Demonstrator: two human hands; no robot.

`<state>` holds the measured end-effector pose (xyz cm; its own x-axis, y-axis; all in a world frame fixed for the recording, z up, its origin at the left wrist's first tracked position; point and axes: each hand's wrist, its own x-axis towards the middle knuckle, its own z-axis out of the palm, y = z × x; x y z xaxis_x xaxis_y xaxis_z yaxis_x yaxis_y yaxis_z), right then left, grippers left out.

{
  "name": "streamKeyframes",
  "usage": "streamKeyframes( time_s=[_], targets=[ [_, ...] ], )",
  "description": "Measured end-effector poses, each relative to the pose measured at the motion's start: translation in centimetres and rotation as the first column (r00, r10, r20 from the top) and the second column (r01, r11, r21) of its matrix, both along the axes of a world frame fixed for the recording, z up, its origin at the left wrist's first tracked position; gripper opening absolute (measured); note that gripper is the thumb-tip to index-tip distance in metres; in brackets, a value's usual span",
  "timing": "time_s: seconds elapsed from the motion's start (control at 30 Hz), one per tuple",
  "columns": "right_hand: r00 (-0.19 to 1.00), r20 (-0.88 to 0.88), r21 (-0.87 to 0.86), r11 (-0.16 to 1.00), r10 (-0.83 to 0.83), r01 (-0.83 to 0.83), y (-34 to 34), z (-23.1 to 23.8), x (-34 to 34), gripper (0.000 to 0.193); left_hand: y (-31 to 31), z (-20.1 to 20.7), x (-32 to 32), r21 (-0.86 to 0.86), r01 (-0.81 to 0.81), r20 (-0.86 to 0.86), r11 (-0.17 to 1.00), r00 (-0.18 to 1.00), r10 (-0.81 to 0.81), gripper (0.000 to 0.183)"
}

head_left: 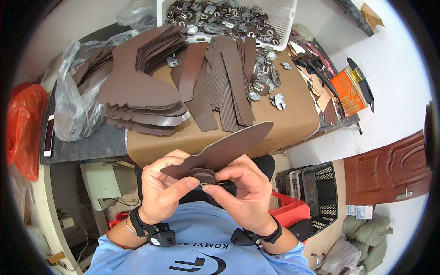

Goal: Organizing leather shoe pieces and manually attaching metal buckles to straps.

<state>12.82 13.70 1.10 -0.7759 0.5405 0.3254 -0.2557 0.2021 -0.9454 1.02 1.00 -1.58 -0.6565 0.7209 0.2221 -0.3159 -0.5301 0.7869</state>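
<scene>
In front of my chest, a dark brown leather piece (231, 145) with a wavy edge is held up between both hands. My left hand (160, 181) pinches its lower left part between thumb and fingers. My right hand (245, 185) grips the other side, with its thumb tip close to the left thumb. Between the thumbs is a short folded brown strap (202, 174); whatever is inside the fold is hidden. Beyond the hands lie stacked brown leather cutouts (137, 89), ribbed brown strips (217, 87) and metal buckles with brown straps (262, 86).
A white plastic crate (288, 23) full of metal buckles stands at the back of the table. Leather scraps (323, 91) and an orange box (348, 90) lie on the right. Clear plastic bags (80, 110) and a phone (49, 136) are on the left. Black crates (321, 197) stand below right.
</scene>
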Motion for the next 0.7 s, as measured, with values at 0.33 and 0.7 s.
streamKeyframes(
  time_s=[0.33, 0.7],
  targets=[
    [0.992, -0.126, 0.428, 0.9, -0.026, 0.078, 0.2, 0.6, -0.4, 0.026, -0.1, -0.8, -0.3, 0.098, -0.005, 0.057, 0.995, 0.998, -0.001, 0.033],
    [0.983, -0.176, 0.385, 0.914, -0.059, 0.124, 0.0, 0.4, 0.0, 0.031, 0.0, -0.6, 0.3, 0.139, 0.129, 0.344, 0.982, 0.923, -0.17, 0.049]
  ],
)
